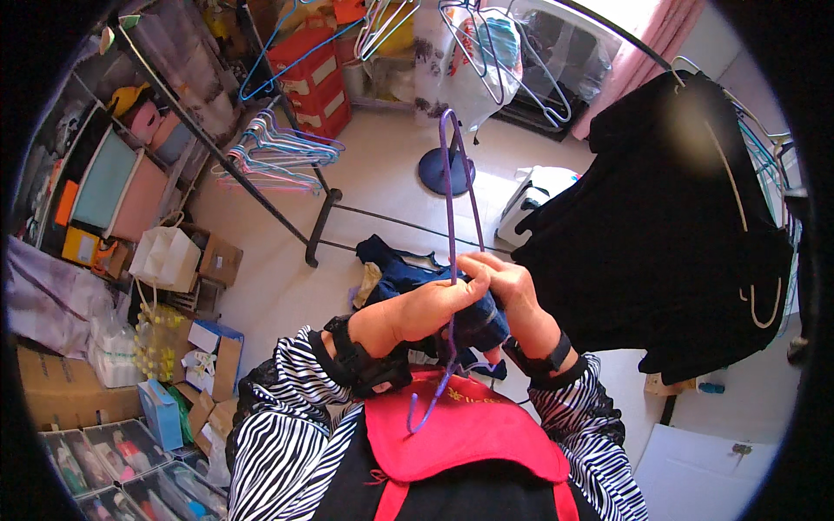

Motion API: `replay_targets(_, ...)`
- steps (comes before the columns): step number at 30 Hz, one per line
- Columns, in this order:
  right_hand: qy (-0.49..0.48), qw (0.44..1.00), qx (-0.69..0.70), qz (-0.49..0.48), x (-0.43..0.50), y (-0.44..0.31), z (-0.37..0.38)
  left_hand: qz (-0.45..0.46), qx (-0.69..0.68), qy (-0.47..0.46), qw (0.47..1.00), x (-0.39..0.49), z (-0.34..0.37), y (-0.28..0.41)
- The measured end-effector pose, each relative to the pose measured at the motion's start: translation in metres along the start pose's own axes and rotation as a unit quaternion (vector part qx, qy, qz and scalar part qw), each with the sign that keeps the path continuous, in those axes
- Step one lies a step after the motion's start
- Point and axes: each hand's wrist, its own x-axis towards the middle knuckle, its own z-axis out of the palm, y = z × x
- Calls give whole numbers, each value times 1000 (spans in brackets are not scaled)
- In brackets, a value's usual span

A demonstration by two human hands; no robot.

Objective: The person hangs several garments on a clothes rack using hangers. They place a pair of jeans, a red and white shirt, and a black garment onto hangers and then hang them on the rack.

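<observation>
A purple wire clothes hanger (451, 195) stands lengthwise before my chest, its hook end close to the red apron bib (456, 417). My left hand (423, 309) is closed around its near side wire. Against it, my right hand (511, 283) is folded over the other wire, and the fingers of both hands meet. Directly below them is dark blue denim clothing (404, 277), part of a pile; whether either hand touches it cannot be told. A second, pale purple hanger (479, 368) shows partly under my wrists.
A black garment (619, 195) hangs close on the right. Several hangers (280, 153) hang on the metal rack (215, 150) at left, others overhead. Red storage boxes (313, 84), a round stand base (446, 172), cardboard boxes (221, 257) and clear-topped drawers (124, 456) stand around.
</observation>
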Motion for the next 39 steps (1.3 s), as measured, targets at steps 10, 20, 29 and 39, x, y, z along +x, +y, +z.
replay_targets(10, 230, 902, 350, 102, 6, 37, -4, 148, -7, 256, 955, -10, -56, -32)
replay_targets(20, 172, 873, 437, 133, 35, 21, -10, 186, -176, 305, 917, -34, -99, -88)
replay_targets(29, 164, 879, 428, 130, 68, -32, -39, 82, -24, 368, 926, -11, -98, -130)
replay_targets(39, 231, 966, 116, -19, 108, -40, -152, 108, -64, 354, 927, -36, -121, -153)
